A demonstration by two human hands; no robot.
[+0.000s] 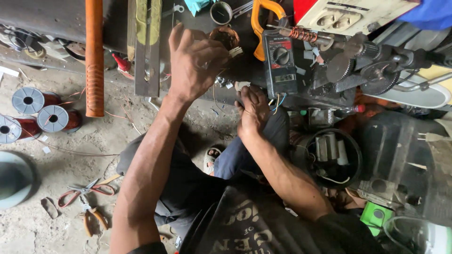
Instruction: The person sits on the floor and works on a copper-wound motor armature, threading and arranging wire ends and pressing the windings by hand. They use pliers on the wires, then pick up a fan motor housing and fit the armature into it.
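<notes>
My left hand [193, 63] reaches forward over the dark workbench and grips a small round motor stator [226, 37] with copper windings. My right hand [253, 109] sits lower, just below the bench edge, with its fingers closed on thin coloured wires [277, 101] that run up toward the stator. A dark multimeter [281, 61] with a round dial stands right beside my right hand. My knees and dark trousers fill the bottom of the view.
Three spools of copper wire [42, 113] lie on the dirty floor at left, with scissors [87, 190] and pliers [94, 218] nearer me. An orange pipe [94, 56] leans at upper left. A winding machine with gears [362, 66] and a black bucket of parts [329, 157] are at right.
</notes>
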